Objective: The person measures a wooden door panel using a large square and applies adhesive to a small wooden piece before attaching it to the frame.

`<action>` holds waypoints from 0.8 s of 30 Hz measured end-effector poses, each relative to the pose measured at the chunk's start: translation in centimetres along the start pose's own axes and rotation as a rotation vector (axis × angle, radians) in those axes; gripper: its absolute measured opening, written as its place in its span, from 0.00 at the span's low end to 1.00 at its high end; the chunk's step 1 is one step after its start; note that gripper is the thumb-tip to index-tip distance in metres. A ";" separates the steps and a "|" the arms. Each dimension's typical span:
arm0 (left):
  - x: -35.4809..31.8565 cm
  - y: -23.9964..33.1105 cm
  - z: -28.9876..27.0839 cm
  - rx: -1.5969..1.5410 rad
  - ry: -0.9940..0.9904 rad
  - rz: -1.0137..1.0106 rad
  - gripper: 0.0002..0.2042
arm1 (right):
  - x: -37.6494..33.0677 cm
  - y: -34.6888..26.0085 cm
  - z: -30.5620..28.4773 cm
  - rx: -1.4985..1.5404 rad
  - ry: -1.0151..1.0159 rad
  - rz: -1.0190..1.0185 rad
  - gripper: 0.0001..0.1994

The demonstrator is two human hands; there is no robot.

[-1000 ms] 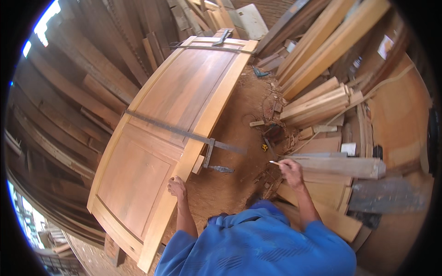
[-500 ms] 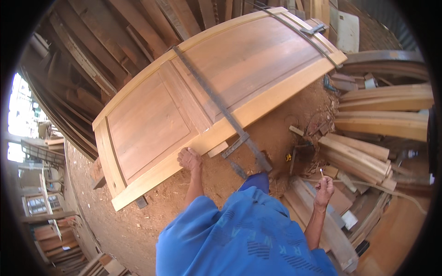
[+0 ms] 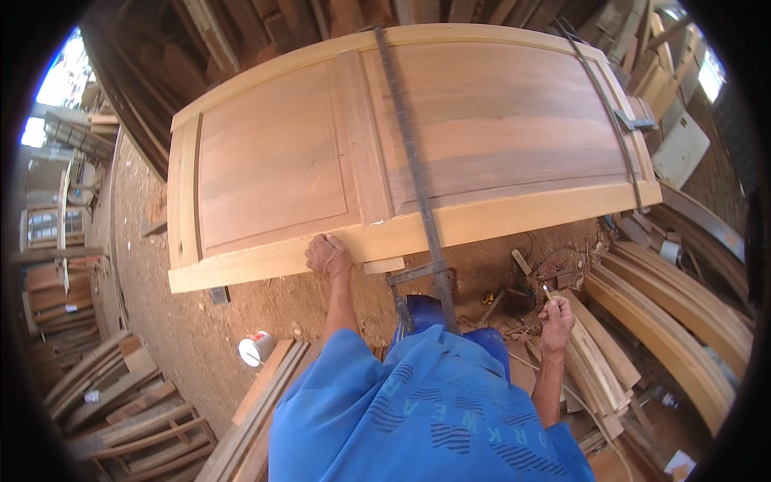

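A large wooden panel door lies in front of me, with pale outer rails and redder inset panels. A long metal bar clamp crosses its middle, its near end hanging past the front edge toward my legs. Another bar clamp spans the door near its right end. My left hand rests on the near rail, left of the middle clamp, fingers curled at its edge. Apart from the door, at the right, my raised right hand pinches a short thin stick with a whitish tip.
Curved timber pieces are stacked at the right. A white bucket stands on the dirt floor at left, near long boards. Wooden frames lie at lower left. Boards lean behind the door.
My view has turned, so the door now lies more level across it, and the bucket has come into sight. My left hand stays on the rail; my right still holds the stick.
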State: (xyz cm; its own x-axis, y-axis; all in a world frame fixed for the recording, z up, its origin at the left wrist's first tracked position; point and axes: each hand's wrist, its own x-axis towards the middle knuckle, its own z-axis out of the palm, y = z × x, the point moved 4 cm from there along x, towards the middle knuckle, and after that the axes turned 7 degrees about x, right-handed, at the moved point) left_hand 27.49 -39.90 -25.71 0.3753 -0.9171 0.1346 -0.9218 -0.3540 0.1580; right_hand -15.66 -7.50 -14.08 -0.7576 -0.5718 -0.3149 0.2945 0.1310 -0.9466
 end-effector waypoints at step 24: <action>0.1 0.0 0.5 -0.059 0.075 -0.048 0.08 | 10.9 -0.7 11.4 -0.256 -0.462 0.158 0.05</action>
State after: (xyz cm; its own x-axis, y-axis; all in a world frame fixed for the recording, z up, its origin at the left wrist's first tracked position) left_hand 27.54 -40.12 -26.21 0.4273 -0.8823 0.1977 -0.8960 -0.3839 0.2233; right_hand -17.49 -23.06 -16.04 -0.3642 -0.8176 -0.4461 0.1894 0.4039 -0.8950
